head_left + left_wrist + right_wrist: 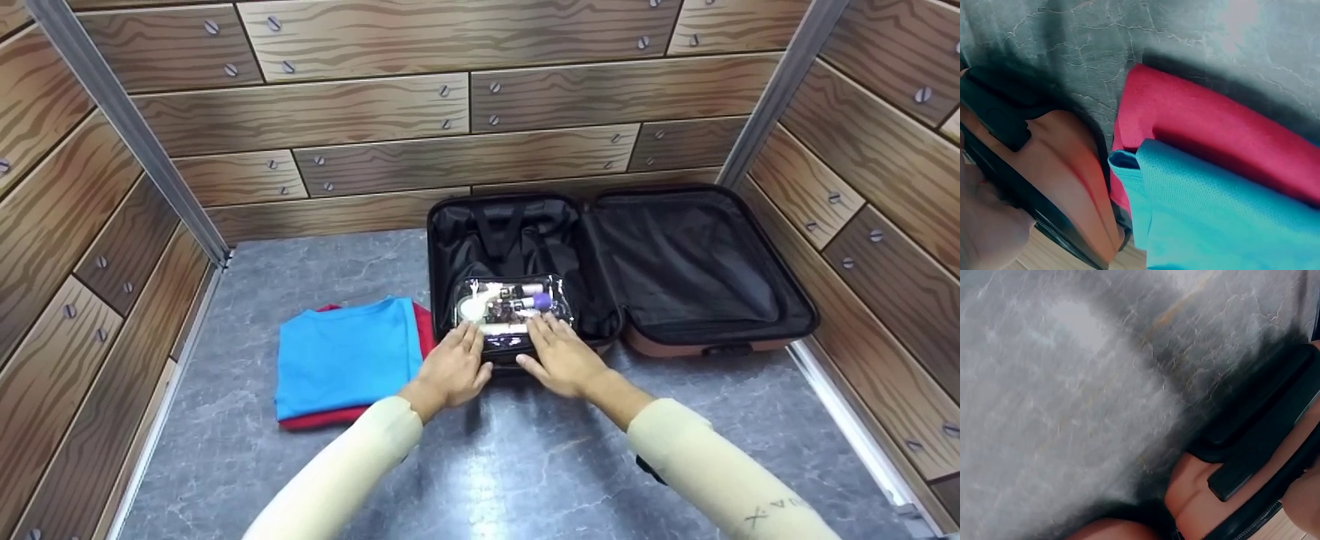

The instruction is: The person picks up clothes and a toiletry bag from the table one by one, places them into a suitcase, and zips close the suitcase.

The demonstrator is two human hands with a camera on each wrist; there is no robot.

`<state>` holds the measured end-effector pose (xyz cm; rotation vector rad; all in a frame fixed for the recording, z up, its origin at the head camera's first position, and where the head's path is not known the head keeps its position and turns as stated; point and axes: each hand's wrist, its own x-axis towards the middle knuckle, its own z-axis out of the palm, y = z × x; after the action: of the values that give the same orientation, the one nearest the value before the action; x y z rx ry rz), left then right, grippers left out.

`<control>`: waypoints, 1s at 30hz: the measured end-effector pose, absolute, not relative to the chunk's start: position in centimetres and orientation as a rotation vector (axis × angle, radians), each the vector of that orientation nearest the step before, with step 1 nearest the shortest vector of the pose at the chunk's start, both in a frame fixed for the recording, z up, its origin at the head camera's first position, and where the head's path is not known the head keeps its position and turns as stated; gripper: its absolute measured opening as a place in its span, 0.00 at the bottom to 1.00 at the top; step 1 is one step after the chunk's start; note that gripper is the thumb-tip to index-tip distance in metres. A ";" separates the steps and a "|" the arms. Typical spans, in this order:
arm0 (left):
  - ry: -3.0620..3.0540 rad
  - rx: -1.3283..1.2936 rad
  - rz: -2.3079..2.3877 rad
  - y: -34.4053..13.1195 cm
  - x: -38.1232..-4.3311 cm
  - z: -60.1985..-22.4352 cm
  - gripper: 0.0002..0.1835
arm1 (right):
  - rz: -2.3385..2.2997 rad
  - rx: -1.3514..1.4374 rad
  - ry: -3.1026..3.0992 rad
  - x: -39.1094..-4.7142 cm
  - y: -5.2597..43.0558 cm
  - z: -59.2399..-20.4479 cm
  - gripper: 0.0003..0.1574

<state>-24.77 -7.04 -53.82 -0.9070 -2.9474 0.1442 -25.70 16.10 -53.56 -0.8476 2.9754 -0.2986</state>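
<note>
A clear plastic toiletry pouch (508, 309) lies in the near part of the left half of an open suitcase (600, 247). Small bottles show through it, one with a purple cap. My left hand (454, 364) rests with extended fingers at the pouch's near left edge. At the near right edge, my right hand (564, 360) touches it, fingers straight and thumb spread. In the left wrist view only part of the left hand (994, 230) shows, beside the suitcase rim. A sliver of the right hand (1303, 503) appears in the right wrist view.
Left of the suitcase, a folded blue shirt (349, 360) lies on a folded red garment (319, 421). The suitcase's other half (697, 262) lies open on the right, close to the wood-patterned wall (885, 240). Grey marbled surface (217, 465) lies underneath.
</note>
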 end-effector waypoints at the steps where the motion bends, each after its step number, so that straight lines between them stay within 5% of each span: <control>1: -2.958 -0.899 0.109 -7.1 -24.7 -53.7 0.34 | -0.320 -0.865 2.991 -25.6 16.1 -53.6 0.44; 7: -2.949 -0.871 0.003 -7.4 -24.0 -52.9 0.32 | -0.491 -0.943 3.083 -24.5 15.9 -53.0 0.36; 30: -3.144 -0.956 0.047 -7.0 -26.9 -52.5 0.35 | -0.394 -0.861 2.955 -26.5 15.5 -53.6 0.40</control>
<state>-26.94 -7.00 -52.51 -0.9556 -3.1444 0.0468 -26.47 15.52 -53.62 -0.8607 2.9545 -0.3944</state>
